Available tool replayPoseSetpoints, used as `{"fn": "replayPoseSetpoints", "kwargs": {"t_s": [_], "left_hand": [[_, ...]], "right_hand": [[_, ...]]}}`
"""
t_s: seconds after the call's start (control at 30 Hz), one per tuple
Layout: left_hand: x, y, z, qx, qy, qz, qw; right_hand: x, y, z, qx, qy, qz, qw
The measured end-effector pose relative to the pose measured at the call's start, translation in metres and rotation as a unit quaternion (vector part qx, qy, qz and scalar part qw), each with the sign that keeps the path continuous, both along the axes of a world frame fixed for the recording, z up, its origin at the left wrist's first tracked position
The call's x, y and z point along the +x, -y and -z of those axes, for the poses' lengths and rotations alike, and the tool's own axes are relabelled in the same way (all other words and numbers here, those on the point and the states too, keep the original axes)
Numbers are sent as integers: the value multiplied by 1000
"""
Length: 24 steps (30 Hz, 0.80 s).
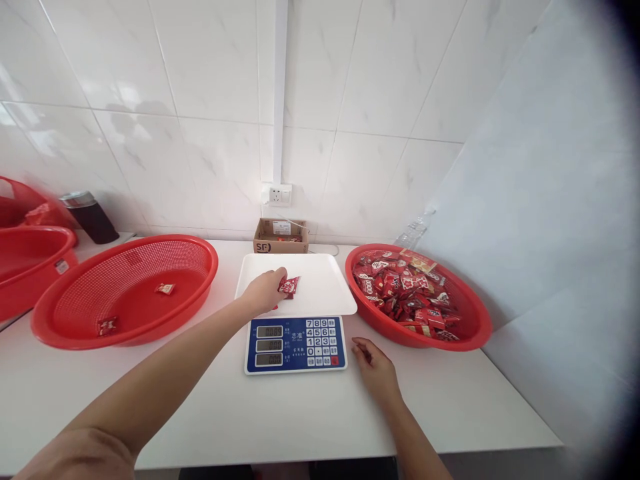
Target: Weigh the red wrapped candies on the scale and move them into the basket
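Note:
My left hand is closed on small red candy packets over the white pan of a digital scale. Part of the packets is hidden by the fingers. On the table just right of the scale's keypad rests my right hand, its fingers curled in; what they hold, if anything, does not show clearly. A red basket heaped with red snack packets stands to the right. Left of the scale, another red basket has two small packets in it, one pale and one dark red.
Behind the scale, a small cardboard box sits below a wall socket. A clear plastic bottle leans behind the right basket. At the far left are more red containers and a dark flask. A wall bounds the right side.

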State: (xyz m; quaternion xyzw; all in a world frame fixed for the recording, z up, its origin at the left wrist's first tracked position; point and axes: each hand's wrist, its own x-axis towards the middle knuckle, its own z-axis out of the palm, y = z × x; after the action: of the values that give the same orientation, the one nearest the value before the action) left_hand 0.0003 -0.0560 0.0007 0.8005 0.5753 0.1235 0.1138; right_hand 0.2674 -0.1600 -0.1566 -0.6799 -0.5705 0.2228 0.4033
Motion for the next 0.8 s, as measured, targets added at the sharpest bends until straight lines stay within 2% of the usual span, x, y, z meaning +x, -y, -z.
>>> {"fn": "replayPoseSetpoints", "kwargs": {"t_s": [0.13,0.27,0.33,0.4,0.5,0.57,0.67,0.73,0.8], "left_hand": [[-29,-1,-23,48,10,-53,997],[-83,2,-49,135,-31,-188,972],[-111,7,-56,136,-56,-231,962],[-135,13,-56,114,-74,-243,960],[-156,20,-42,92,-82,-268,956],[-158,26,-26,139,-56,-273,950],[-143,47,7,251,61,-266,929],[-127,65,31,299,148,-253,908],[-110,79,52,269,219,-254,903]], "right_hand": [[-1,1,-2,8,1,-1,1000],[0,0,-3,7,2,-5,1000],[0,-1,-2,9,2,-9,1000],[-2,-2,0,14,6,-9,1000],[-6,2,-3,46,27,-6,999],[-8,8,-13,96,60,-15,993],[-1,13,-45,196,121,-26,973],[11,9,-73,239,149,1,959],[27,-4,-100,235,159,40,958]]}}
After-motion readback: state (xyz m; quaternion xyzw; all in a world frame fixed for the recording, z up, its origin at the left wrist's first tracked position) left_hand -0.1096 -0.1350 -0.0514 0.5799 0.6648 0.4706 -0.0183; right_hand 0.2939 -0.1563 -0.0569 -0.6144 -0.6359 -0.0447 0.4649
